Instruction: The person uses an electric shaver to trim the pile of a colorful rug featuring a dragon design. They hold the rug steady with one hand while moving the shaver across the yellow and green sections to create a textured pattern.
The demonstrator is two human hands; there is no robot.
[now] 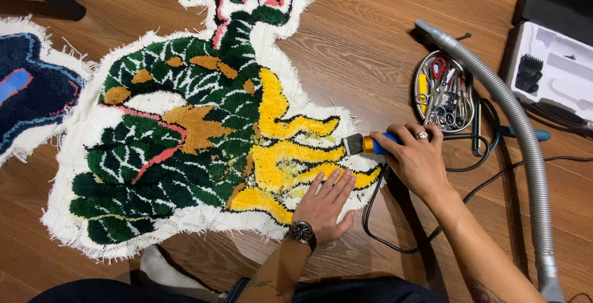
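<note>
The tufted rug [185, 124] lies flat on the wooden floor [364, 37] — soft, floppy pile, probably light, best pinned with a flat palm near the spot being worked. The left hand [326, 203] does that, fingers spread flat on the yellow patch at the rug's right edge. The right hand [417, 158] is wrapped around a blue corded trimmer [370, 144] — its head at that edge. A tray of scissors [443, 90] and a grey vacuum hose [513, 117] lie nearby.

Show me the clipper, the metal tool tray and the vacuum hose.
clipper [369, 145], head view, on its orange and blue body
metal tool tray [422, 110], head view, on its left rim
vacuum hose [519, 117], head view, on its ribbed middle
</note>
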